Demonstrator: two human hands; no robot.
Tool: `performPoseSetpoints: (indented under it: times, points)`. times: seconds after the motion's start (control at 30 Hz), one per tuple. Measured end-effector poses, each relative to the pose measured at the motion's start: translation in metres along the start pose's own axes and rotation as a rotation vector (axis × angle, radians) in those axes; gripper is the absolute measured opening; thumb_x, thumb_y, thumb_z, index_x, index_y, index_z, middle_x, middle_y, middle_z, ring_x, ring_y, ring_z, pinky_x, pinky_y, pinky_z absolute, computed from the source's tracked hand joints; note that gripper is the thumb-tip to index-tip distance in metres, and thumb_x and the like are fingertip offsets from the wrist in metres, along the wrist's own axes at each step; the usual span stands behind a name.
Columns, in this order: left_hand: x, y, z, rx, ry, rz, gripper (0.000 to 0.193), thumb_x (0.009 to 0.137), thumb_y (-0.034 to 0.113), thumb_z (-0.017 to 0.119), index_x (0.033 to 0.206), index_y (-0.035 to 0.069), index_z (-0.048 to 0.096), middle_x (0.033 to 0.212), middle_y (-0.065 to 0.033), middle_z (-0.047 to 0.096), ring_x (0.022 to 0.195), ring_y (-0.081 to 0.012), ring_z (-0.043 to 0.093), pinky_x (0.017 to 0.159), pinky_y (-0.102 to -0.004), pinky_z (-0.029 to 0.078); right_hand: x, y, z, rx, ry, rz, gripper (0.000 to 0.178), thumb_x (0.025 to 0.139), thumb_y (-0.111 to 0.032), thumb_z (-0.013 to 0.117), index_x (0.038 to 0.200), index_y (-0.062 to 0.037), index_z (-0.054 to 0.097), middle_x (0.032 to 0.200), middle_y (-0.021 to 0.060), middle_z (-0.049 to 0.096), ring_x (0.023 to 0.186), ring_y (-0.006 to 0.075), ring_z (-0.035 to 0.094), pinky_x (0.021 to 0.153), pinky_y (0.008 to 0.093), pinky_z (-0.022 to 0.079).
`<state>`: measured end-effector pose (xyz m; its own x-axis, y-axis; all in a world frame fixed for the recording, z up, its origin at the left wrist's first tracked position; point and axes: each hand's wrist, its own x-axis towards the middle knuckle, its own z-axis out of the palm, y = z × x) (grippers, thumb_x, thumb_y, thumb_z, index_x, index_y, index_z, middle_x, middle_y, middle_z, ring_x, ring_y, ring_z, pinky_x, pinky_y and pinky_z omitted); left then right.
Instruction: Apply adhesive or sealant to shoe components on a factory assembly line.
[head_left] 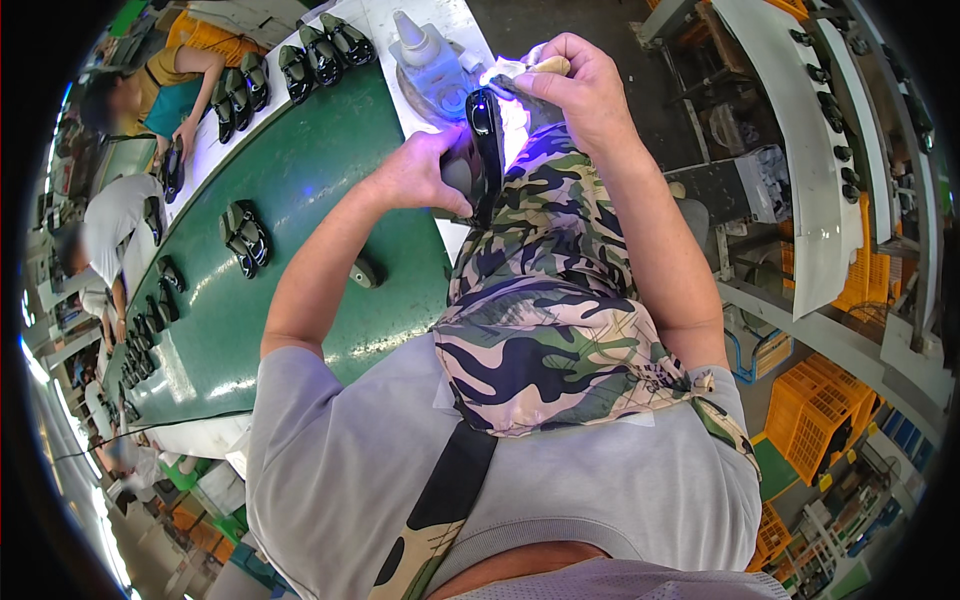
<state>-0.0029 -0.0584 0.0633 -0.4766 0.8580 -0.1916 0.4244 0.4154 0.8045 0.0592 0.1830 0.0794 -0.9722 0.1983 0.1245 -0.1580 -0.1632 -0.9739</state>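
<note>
My left hand is closed around a glossy black shoe, held upright above the table's edge and my lap. Close to the shoe's upper end, my right hand pinches a crumpled pale cloth, along with something beige and stubby that I cannot make out fully. Bright violet-white light falls on the cloth and the shoe's side. Just beyond the shoe stands a translucent plastic bottle with a cone-shaped nozzle. A camouflage apron covers my front and lap.
On the green table lie a pair of black shoes and a lone shoe near my left arm. More shoes line the white strip. Co-workers sit at the far left. Orange crates and a rack stand to my right.
</note>
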Motion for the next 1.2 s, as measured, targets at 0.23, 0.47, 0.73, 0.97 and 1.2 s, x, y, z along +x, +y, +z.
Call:
performPoseSetpoints:
  times: [0.23, 0.47, 0.73, 0.97, 1.2]
  points:
    - [-0.003, -0.017, 0.006, -0.323, -0.133, 0.033, 0.08, 0.052, 0.023, 0.093, 0.119, -0.001, 0.057, 0.106, -0.0036, 0.063, 0.098, -0.0134, 0.055, 0.092, -0.0311, 0.046, 0.006, 0.01, -0.008, -0.108, -0.013, -0.087, 0.018, 0.078, 0.002, 0.072, 0.081, -0.0048, 0.056, 0.09, 0.0042, 0.062, 0.084, 0.01, 0.058, 0.076, 0.0237, 0.047]
    - [-0.006, -0.025, 0.01, -0.576, -0.27, -0.068, 0.086, 0.059, 0.022, 0.09, 0.132, -0.004, 0.05, 0.117, -0.0077, 0.061, 0.105, -0.0161, 0.056, 0.097, -0.0303, 0.044, 0.007, 0.019, -0.012, -0.208, -0.031, -0.113, 0.019, 0.078, 0.004, 0.07, 0.079, -0.0054, 0.053, 0.09, 0.0056, 0.063, 0.084, 0.0112, 0.058, 0.076, 0.0251, 0.048]
    - [-0.006, -0.03, 0.016, -0.866, -0.215, -0.146, 0.084, 0.064, 0.03, 0.084, 0.132, -0.004, 0.05, 0.115, -0.0087, 0.063, 0.104, -0.0176, 0.06, 0.096, -0.0313, 0.046, -0.006, 0.029, -0.006, -0.166, -0.104, -0.004, 0.021, 0.076, 0.004, 0.07, 0.079, -0.0059, 0.052, 0.091, 0.0063, 0.064, 0.082, 0.0104, 0.058, 0.071, 0.0243, 0.046]
    - [-0.005, -0.025, 0.021, -1.022, -0.137, -0.233, 0.079, 0.064, 0.034, 0.08, 0.128, -0.003, 0.051, 0.107, -0.0099, 0.066, 0.094, -0.0187, 0.065, 0.089, -0.0318, 0.052, -0.021, 0.036, -0.002, -0.156, -0.138, 0.025, 0.022, 0.075, 0.003, 0.071, 0.079, -0.0063, 0.051, 0.09, 0.0053, 0.063, 0.08, 0.0091, 0.055, 0.07, 0.0233, 0.045]
    - [0.001, -0.042, 0.026, -1.184, -0.074, -0.252, 0.069, 0.074, 0.03, 0.075, 0.13, -0.002, 0.051, 0.111, -0.0111, 0.065, 0.098, -0.0217, 0.065, 0.094, -0.0367, 0.051, -0.034, 0.043, 0.006, -0.008, -0.127, 0.014, 0.02, 0.072, -0.003, 0.075, 0.076, -0.0057, 0.056, 0.074, -0.0024, 0.056, 0.07, 0.0064, 0.05, 0.062, 0.0237, 0.042]
